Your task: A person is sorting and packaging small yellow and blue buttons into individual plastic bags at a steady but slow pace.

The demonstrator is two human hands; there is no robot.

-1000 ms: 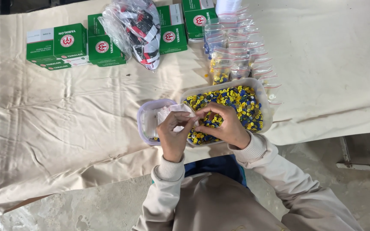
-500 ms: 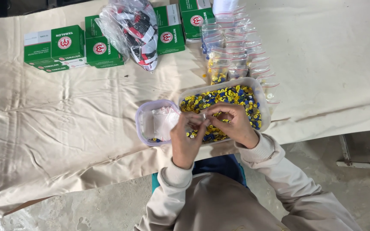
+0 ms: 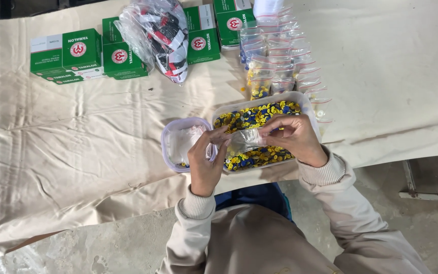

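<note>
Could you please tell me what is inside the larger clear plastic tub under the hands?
The tub holds small yellow and blue pieces. Both hands and the small clear bag they hold cover its middle, hiding what lies there.

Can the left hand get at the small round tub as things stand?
Probably yes: the left hand sits right at the open round tub, nothing between, but it and the right hand hold a small clear bag.

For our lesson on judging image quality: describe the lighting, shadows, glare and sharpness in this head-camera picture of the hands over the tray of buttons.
Head view: soft, even light with only faint shadows in the cloth folds; mild glare on the small clear bag held between left hand and right hand, and on the stacked clear bags; the buttons in the tray look sharp; slight wide-angle bend at the edges.
</note>
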